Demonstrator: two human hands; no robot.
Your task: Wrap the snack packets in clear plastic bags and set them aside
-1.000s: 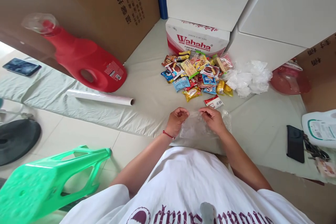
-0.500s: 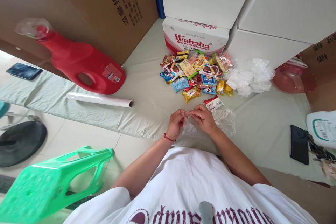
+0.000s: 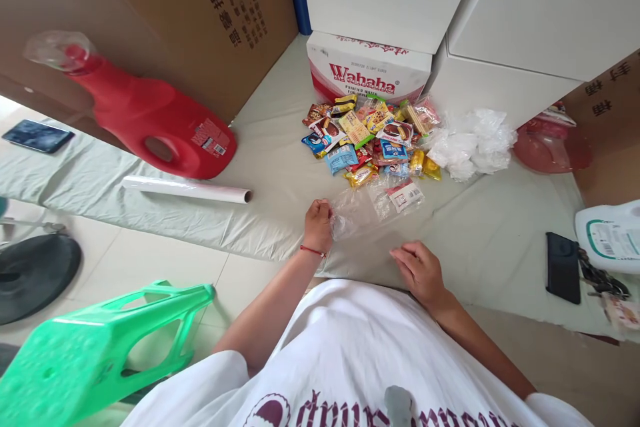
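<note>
My left hand (image 3: 319, 225), with a red cord on its wrist, is closed on a clear plastic bag (image 3: 357, 210). The film spreads to the right from my fingers and reaches a red-and-white snack packet (image 3: 405, 195); whether it lies over or under the packet I cannot tell. My right hand (image 3: 421, 270) is apart from the bag, low over the cloth, its fingers loosely bent and holding nothing visible. Beyond both hands lies a pile of wrapped snacks (image 3: 373, 137). Crumpled clear bags (image 3: 470, 143) are heaped at its right.
Behind the snacks stands a Wahaha carton (image 3: 367, 70). On the left are a red jug (image 3: 160, 123), a white film roll (image 3: 187, 190), a phone (image 3: 39, 137) and a green stool (image 3: 100, 353). A black phone (image 3: 563, 267) and white bottle (image 3: 610, 233) lie right.
My hands were together, pinching clear film close to my body. They have parted: the left moved slightly left with the bag, now spread out flatter; the right moved right and back toward me.
</note>
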